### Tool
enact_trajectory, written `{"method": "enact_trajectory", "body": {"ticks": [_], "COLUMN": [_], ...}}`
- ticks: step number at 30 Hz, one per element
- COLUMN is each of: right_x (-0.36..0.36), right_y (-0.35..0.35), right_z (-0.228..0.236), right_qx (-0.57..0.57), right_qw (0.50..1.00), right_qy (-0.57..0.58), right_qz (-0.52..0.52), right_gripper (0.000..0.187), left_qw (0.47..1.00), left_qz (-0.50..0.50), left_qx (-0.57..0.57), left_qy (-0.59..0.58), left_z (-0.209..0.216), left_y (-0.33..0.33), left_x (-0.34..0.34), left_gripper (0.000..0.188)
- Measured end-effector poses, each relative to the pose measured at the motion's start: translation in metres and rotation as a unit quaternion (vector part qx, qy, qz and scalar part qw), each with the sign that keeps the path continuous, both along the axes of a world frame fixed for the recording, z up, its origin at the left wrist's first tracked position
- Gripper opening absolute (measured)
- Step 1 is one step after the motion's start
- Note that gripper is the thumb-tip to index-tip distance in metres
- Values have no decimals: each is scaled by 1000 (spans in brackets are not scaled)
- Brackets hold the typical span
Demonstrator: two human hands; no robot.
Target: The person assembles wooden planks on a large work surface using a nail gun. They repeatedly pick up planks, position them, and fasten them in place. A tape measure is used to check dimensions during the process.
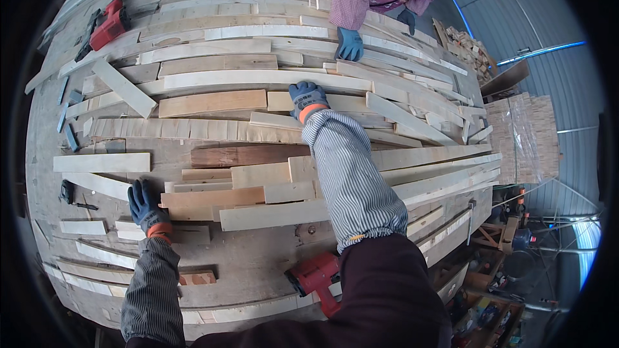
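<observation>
Many flat wooden strips lie in uneven rows across a large wooden worktable (pixel 251 251). My right hand (pixel 308 98), in a blue-grey work glove with an orange cuff, reaches far over the rows. Its fingers are curled at a long pale wooden strip (pixel 225 79); their tips are hidden. My left hand (pixel 147 209), gloved alike, rests lower left with its fingers stretched out. It lies beside the left end of an orange-tan strip (pixel 213 198) and near the end of a pale strip (pixel 97 183). A darker reddish-brown strip (pixel 248 156) lies between the hands.
A red power tool (pixel 316 277) lies near my right forearm, another red tool (pixel 111 26) at the far left. Across the table, a co-worker's gloved hand (pixel 349 45) touches strips. A wrapped wood stack (pixel 522 138) and cluttered shelves (pixel 487 309) stand at right.
</observation>
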State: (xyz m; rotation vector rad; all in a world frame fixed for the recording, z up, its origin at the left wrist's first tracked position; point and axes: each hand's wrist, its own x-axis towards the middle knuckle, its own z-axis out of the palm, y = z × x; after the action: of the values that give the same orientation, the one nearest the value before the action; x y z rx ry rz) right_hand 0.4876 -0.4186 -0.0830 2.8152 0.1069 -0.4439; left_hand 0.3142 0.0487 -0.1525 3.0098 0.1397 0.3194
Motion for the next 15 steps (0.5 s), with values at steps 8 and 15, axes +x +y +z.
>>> {"method": "enact_trajectory", "body": {"ticks": [8, 15], "right_x": [-20, -36], "right_y": [5, 3], "right_z": [18, 9], "right_qx": [64, 50], "right_qw": [994, 999], "right_qy": [-56, -14], "right_qz": [-69, -11], "right_gripper": [42, 38], "left_qw": [1000, 1000], "left_qz": [-4, -9], "left_qx": [2, 8], "left_qy": [0, 0], "left_z": [5, -3], "left_y": [-2, 3], "left_x": [0, 1], "left_gripper": [71, 66]}}
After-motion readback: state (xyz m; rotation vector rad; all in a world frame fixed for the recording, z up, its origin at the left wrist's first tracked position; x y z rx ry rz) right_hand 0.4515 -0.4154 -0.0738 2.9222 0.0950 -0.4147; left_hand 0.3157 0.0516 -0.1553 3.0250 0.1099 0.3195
